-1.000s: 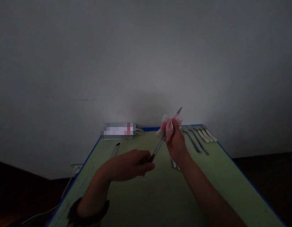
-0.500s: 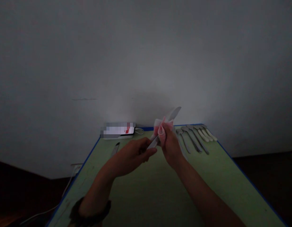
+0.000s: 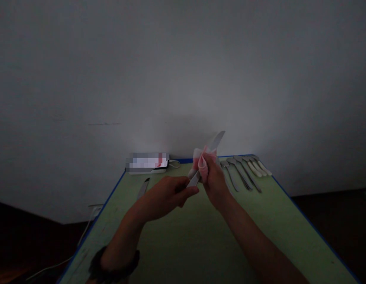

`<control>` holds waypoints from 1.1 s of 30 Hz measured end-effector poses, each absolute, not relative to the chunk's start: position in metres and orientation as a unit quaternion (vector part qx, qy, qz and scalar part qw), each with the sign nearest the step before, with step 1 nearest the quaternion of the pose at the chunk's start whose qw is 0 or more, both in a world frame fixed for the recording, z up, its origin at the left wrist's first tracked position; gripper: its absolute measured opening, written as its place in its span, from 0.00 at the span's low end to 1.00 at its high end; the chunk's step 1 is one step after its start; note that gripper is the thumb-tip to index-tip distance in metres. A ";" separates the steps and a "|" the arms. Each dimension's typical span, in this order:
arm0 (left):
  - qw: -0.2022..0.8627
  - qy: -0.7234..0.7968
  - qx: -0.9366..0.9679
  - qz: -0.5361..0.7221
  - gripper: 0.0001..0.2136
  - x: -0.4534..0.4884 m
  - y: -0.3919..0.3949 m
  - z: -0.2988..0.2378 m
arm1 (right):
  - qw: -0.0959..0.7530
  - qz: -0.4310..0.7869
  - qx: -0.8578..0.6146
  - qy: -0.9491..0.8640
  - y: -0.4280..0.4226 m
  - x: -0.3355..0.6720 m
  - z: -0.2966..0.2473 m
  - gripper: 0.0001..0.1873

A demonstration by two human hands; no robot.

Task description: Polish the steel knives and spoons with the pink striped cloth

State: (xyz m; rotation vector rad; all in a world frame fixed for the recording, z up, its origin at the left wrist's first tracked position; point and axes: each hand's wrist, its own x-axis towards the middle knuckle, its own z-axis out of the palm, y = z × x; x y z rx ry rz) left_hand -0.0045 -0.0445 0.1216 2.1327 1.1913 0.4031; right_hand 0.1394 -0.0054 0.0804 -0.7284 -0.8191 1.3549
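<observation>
My left hand (image 3: 167,193) is closed around the handle of a table knife (image 3: 216,141), held above the green table (image 3: 183,244) with the blade pointing up and to the right. My right hand (image 3: 214,181) is closed on a pink and white cloth (image 3: 199,161) that is wrapped around the lower part of the blade. The blade tip sticks out beyond the cloth. A dark band sits on my left wrist.
Several spoons and white-handled utensils (image 3: 244,171) lie in a row at the table's far right. Another knife (image 3: 143,187) lies at the far left. A flat white object (image 3: 147,162) rests against the wall at the back edge. A cable (image 3: 82,240) hangs off the left side.
The cloth hand slid down the blade toward the handle, baring more of the blade. My left hand rose and moved closer to my right hand. The knife turned, showing its broad side.
</observation>
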 end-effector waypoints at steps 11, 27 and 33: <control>0.332 0.443 0.819 0.152 0.15 -0.022 -0.049 0.136 | 0.773 0.575 -0.213 -0.162 0.012 0.169 0.104 0.04; 0.401 0.400 0.822 0.064 0.13 -0.054 -0.047 0.140 | 0.817 0.509 -0.237 -0.133 0.012 0.178 0.102 0.09; 0.370 0.405 0.828 0.115 0.14 -0.034 -0.042 0.133 | 0.769 0.510 -0.314 -0.222 -0.007 0.136 0.081 0.13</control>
